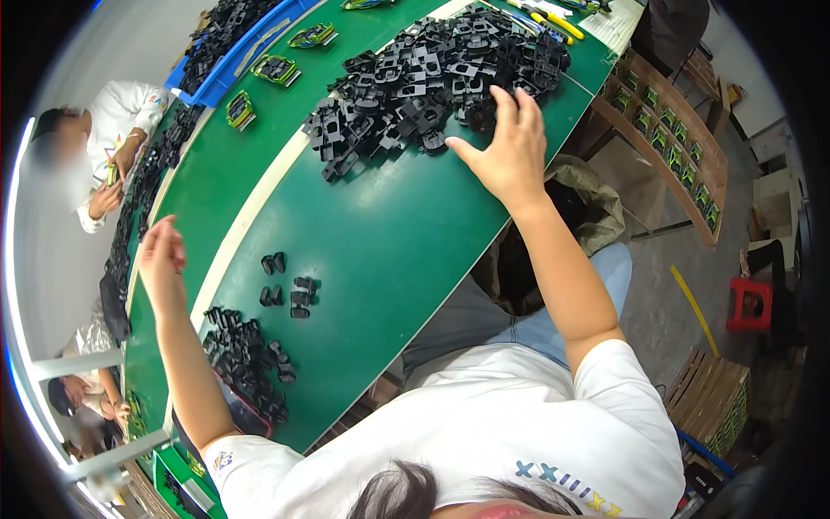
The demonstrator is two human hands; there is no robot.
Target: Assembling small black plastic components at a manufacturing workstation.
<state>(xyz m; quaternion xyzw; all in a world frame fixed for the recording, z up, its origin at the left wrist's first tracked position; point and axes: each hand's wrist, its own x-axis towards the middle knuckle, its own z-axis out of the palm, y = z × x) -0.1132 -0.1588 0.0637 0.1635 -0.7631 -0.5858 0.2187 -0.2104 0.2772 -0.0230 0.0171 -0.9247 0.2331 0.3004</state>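
Note:
My right hand (512,149) is open, thumb and fingers spread, at the near edge of a large heap of black plastic parts (415,78) on the green table (372,233). No part shows between its fingers. Over the left side of the table my left hand (162,255) is raised with its fingers curled in; whatever they may hold is hidden. Between my arms, small black plastic pieces (299,298) lie in little groups. A pile of similar small black pieces (245,355) sits beside my left forearm.
Several green-and-black assembled units (275,69) stand across the table, near a blue bin (242,52) of black parts. Yellow-handled tools (562,24) lie at the far edge. A wooden tray (670,130) of green units and a red stool (749,304) are at right. A co-worker (112,147) works opposite.

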